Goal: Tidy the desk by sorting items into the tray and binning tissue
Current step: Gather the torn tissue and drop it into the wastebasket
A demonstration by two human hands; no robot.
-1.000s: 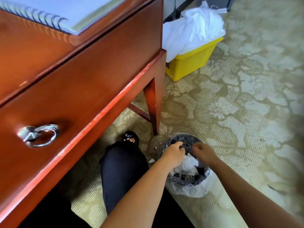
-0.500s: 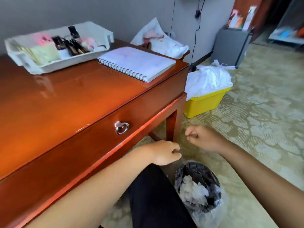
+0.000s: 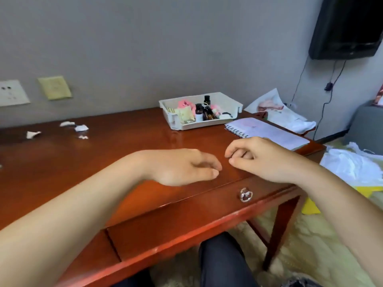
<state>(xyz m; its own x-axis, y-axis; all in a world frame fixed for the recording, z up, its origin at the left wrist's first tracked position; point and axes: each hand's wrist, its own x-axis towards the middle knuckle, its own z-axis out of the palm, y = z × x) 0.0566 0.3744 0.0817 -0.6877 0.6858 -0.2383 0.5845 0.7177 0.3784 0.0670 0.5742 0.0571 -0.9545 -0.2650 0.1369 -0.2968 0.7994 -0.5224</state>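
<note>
Both of my hands hover over the front edge of the red-brown desk, holding nothing. My left hand has its fingers loosely apart, pointing right. My right hand is curled loosely, fingertips near the left hand's. A white tray at the back of the desk holds small bottles, pink items and packets. Several scraps of white tissue lie on the desk's far left. The bin is almost out of view; only a dark sliver shows at the bottom right.
A spiral notebook lies right of the tray. A yellow bin with white cloth stands on the floor to the right. The drawer's ring handle is below my hands. Wall sockets sit at left, a black screen at upper right.
My hands left the tissue in the floor bin and rose above the desk's front edge. My view lifted from the floor to the desktop.
</note>
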